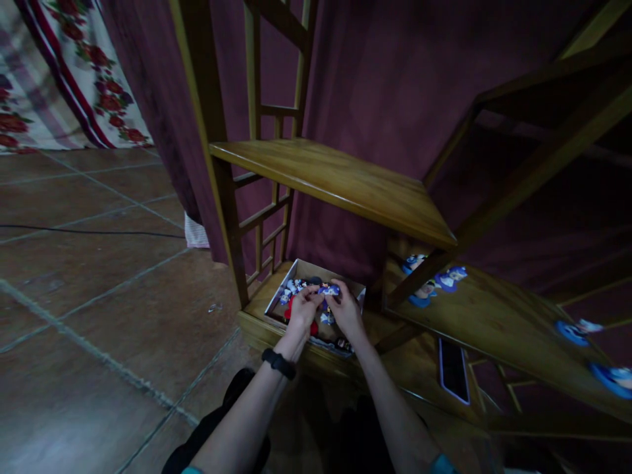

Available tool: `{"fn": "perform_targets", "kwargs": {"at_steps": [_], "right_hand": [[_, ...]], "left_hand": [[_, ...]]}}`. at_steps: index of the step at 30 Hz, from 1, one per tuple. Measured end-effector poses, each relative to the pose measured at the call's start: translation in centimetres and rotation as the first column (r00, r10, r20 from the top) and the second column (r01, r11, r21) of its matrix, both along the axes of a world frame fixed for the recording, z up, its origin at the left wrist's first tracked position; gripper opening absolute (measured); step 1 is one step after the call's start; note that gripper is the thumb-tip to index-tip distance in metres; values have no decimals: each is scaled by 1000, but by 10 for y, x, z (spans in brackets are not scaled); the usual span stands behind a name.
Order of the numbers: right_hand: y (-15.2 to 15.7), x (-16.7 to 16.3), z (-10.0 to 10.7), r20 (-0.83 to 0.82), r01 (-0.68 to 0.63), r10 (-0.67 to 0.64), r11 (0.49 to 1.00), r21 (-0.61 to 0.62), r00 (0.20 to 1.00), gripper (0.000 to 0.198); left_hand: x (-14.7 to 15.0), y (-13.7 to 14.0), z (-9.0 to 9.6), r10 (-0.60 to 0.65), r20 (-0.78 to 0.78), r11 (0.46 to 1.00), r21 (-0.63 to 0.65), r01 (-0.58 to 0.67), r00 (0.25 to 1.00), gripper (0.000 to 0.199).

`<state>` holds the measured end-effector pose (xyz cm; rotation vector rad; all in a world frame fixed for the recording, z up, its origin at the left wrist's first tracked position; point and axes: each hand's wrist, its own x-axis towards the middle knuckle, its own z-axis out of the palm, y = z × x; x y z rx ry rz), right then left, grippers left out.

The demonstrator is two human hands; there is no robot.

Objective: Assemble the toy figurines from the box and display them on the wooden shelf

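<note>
Over an open cardboard box (353, 288) I hold a small blue-and-white figurine (328, 289) between both hands. The fingers of my left hand (303, 311) pinch its left side. My right hand (347, 309) grips it from the right, thumb and fingers closed around its edge. Below them in the box lie several small figurines (295, 287) in white and blue, and red pieces (289, 308) partly covered by my left hand. A white-and-blue figurine (326, 318) lies under my hands.
The box stands on the low shelf of a wooden rack, under a higher wooden shelf (336, 181). At right, a phone (453, 370) lies on the lower board. Several blue-based figurines (450, 279) stand on the right-hand shelf. A cable (89, 230) crosses the floor at left.
</note>
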<state>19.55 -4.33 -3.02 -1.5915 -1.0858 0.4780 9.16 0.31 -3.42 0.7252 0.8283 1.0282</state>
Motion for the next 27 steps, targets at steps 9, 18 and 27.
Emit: {"fn": "perform_targets", "kwargs": {"at_steps": [9,18,27], "right_hand": [[6,1,-8,-280,-50,61,998,48,958,31],[4,-2,-2,-485,-113,98,994,-3,869,32],[2,-4,-3,-570,-97,88,995,14,817,27]], "left_hand": [[-14,11,5,-73,196,924,-355,140,978,14],[-14,5,11,-125,136,964,-219,153,983,20],[-6,-1,6,-24,95,991,-129,36,995,26]]}}
